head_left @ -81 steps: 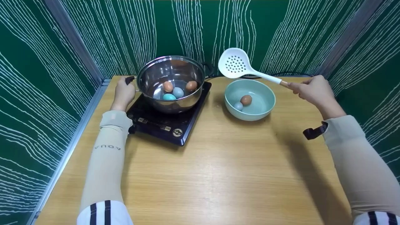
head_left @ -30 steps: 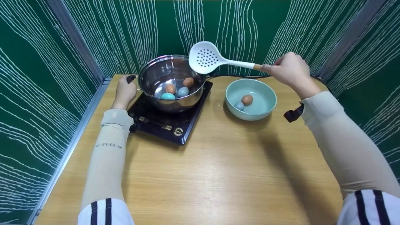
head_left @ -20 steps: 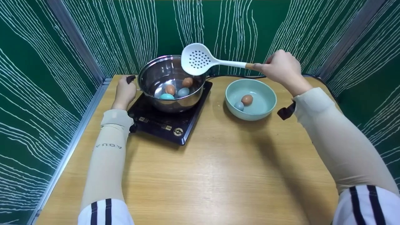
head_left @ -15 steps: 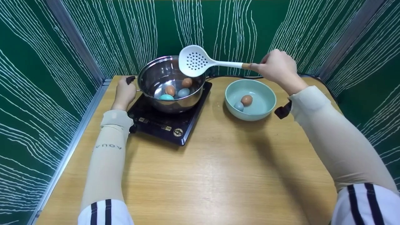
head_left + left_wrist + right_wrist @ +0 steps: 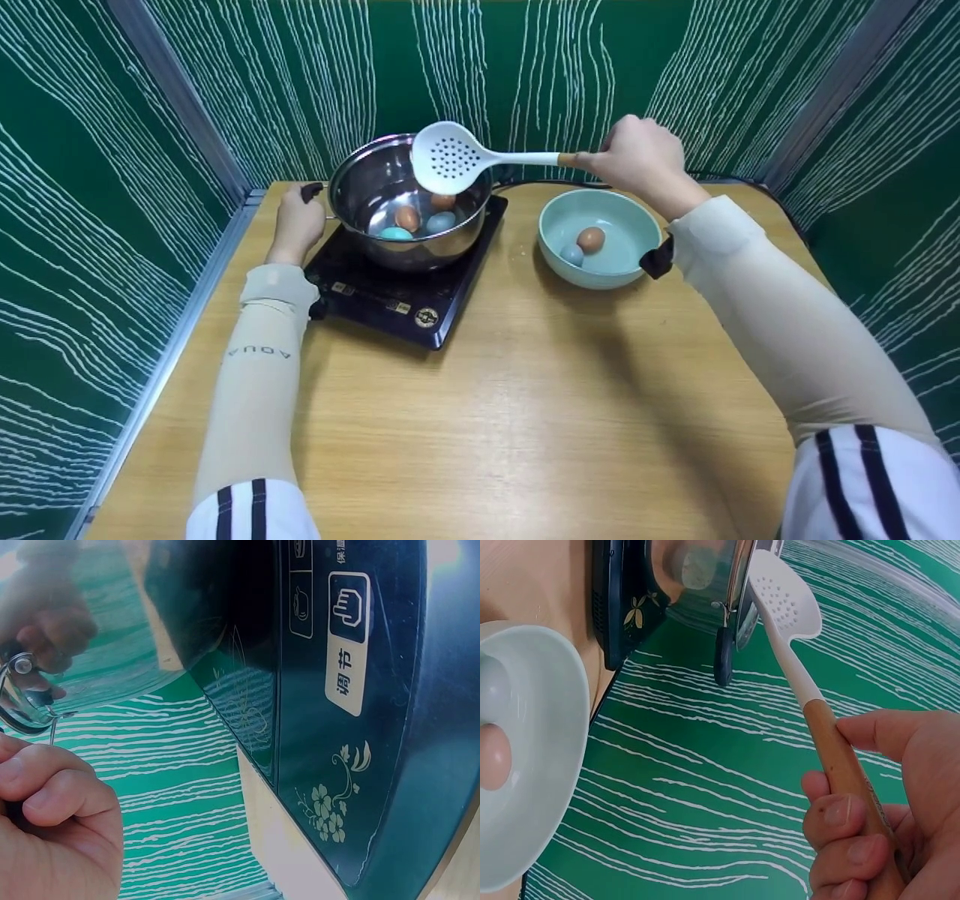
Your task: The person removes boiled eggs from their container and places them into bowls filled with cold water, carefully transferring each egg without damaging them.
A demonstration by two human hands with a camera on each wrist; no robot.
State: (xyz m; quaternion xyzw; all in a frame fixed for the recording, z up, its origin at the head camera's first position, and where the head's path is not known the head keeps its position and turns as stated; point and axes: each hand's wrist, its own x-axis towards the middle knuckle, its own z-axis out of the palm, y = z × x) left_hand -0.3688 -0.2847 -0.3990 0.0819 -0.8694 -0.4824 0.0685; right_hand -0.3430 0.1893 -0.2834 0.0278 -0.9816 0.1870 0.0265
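Note:
In the head view, my left hand point(image 5: 298, 221) grips the dark left handle of a steel pot point(image 5: 409, 253). Inside the pot lie a turquoise egg point(image 5: 395, 233), a pale blue egg point(image 5: 441, 222) and two brown eggs, one point(image 5: 407, 218) in full view, the other partly covered by the skimmer. My right hand point(image 5: 643, 161) holds a white skimmer point(image 5: 450, 159) by its wooden handle point(image 5: 832, 742). Its perforated head appears over the pot's back right part, with nothing on it. A pale green bowl point(image 5: 600, 279) right of the pot contains a brown egg point(image 5: 591, 240) and a pale blue egg point(image 5: 572, 255).
The pot stands on a black induction cooker point(image 5: 375, 304) at the wooden table's point(image 5: 465, 435) back left. A black cable point(image 5: 720, 178) runs along the back edge. Green walls point(image 5: 540, 67) with white streaks enclose the table behind and on both sides.
My right hand has carried the skimmer left from above the bowl to over the pot, lately also lowering its head. The pot's eggs have shifted slightly. My left hand stays on the handle.

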